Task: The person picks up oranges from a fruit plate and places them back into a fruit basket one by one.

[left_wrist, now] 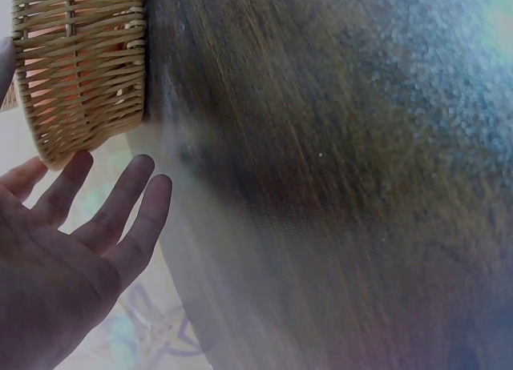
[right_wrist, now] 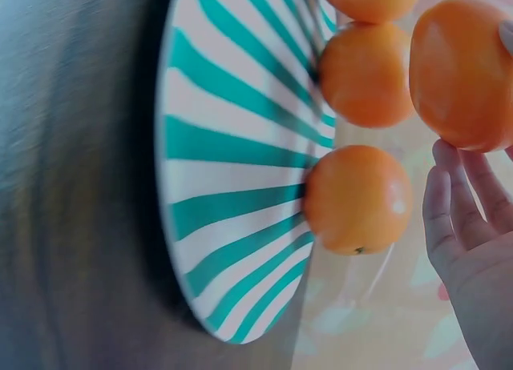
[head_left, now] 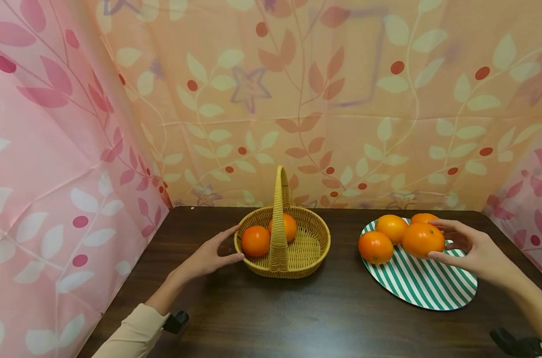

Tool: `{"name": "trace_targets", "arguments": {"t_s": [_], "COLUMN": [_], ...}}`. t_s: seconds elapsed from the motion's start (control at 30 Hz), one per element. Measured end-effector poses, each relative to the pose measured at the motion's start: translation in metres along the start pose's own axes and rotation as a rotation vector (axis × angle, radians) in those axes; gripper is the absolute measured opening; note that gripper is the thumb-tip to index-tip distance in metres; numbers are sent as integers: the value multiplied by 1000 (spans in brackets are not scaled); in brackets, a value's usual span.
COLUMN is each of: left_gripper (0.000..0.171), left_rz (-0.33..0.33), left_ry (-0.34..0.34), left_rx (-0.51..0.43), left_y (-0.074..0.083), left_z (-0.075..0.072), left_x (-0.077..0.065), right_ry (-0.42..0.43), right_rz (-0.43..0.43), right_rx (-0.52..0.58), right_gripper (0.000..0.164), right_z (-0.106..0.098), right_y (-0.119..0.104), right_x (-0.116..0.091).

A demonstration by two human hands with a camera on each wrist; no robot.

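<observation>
My right hand [head_left: 472,248] holds an orange [head_left: 423,240] between thumb and fingertips, over the far part of a green-and-white striped plate [head_left: 431,288]. In the right wrist view this orange [right_wrist: 463,74] is raised away from the plate, with fingertips against its lower side. Three other oranges lie on the plate, among them a left one [head_left: 375,247]. My left hand [head_left: 208,256] touches the left end of a yellow wicker basket [head_left: 315,268], its fingers loosely extended. Two oranges sit in the basket's left half, one [head_left: 255,241] partly behind the rim and another [head_left: 284,227] behind the handle.
The basket's tall arched handle [head_left: 278,219] rises across its middle. A dark wooden table [head_left: 279,318] carries everything, with bare wood between basket and plate. Leaf-patterned cloth [head_left: 297,99] hangs behind the table and along both sides.
</observation>
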State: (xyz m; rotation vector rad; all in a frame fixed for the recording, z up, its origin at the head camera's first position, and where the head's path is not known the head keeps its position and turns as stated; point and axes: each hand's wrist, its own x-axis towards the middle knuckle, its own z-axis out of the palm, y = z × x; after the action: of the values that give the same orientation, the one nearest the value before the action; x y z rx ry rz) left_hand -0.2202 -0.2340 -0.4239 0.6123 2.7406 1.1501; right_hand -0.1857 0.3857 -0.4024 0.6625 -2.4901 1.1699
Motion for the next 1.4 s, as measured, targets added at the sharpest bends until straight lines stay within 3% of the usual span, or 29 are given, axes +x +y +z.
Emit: {"name": "trace_targets", "arguments": {"t_s": [0.47, 1.1, 1.4], "left_gripper": [85, 83, 83], "left_rz": [0, 17, 15], "left_ry": [4, 13, 18], "left_rx": [-3, -11, -3], "left_y": [0, 0, -2], "left_z": [0, 1, 1], "left_x": [0, -2, -1], "right_ry": [-4, -77, -105], "right_rz": [-6, 14, -34], "right_rx": [18, 110, 170], "right_gripper": [67, 63, 65], "right_z": [13, 40, 54], "right_y": [-24, -41, -46], "right_x": [26, 57, 69]}}
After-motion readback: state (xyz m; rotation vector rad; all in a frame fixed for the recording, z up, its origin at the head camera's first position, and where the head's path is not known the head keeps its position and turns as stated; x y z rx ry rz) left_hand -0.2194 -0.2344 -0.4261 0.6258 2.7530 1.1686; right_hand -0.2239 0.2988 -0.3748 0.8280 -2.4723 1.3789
